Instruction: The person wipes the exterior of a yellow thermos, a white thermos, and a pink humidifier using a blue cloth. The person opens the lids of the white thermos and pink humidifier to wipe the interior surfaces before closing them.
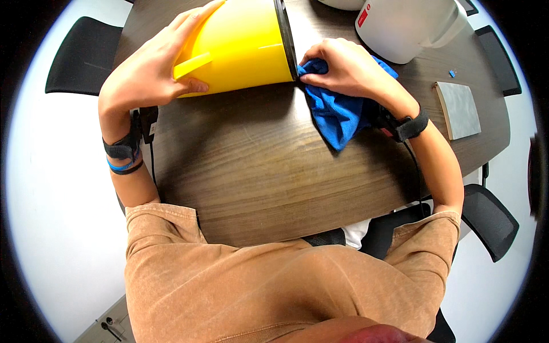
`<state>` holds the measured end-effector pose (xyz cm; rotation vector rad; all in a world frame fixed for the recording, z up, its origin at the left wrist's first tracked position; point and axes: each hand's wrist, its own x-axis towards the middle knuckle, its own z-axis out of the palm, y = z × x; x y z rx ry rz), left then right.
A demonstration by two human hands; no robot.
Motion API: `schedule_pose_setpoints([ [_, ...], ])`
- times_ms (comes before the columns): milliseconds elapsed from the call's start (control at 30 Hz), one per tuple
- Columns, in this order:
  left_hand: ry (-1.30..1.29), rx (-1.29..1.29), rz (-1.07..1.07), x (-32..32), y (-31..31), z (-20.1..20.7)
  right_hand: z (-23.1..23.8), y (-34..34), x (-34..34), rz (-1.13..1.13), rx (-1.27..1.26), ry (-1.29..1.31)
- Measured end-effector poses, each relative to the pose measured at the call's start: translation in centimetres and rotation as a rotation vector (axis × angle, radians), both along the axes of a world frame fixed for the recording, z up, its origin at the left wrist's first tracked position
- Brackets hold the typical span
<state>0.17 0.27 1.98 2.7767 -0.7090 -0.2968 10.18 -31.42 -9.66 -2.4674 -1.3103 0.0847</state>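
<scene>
A glossy yellow container [243,48] with a black rim lies tilted on its side at the far left of the table. Its upper part runs past the top edge of the view. My left hand [151,63] grips its left end, the thumb below and the fingers spread over the top, beside a raised yellow ridge. My right hand [346,67] is closed on a crumpled blue cloth [337,117], pinching it at the black rim [287,40]. The rest of the cloth hangs down onto the table under my wrist.
A dark wood-grain table [274,177] spreads before me. White container [389,34] with a handle stands at the far right. A grey notebook [459,110] and a small blue scrap [452,74] lie on the right. Black chairs [86,57] surround the table. Cables hang from both wrist straps.
</scene>
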Motion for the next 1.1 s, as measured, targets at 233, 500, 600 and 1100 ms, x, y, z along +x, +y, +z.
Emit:
schedule_pose_setpoints([
  [233, 0.014, -0.022, 0.027, -1.6, -2.4, 2.0, 0.5, -0.8, -3.2, 0.081, 0.175, -0.208],
  [500, -0.261, -0.104, -0.066, -0.2, 1.9, -2.7, 1.8, -0.3, -5.8, 0.116, 0.304, -0.573],
  [600, -0.315, -0.119, -0.078, -0.1, 2.2, -3.5, 2.5, -0.1, -6.2, 0.109, 0.364, -0.594],
  [1100, -0.268, -0.142, -0.060, -0.3, 2.4, -3.2, 6.7, 2.1, -2.8, 0.167, 0.508, -0.819],
])
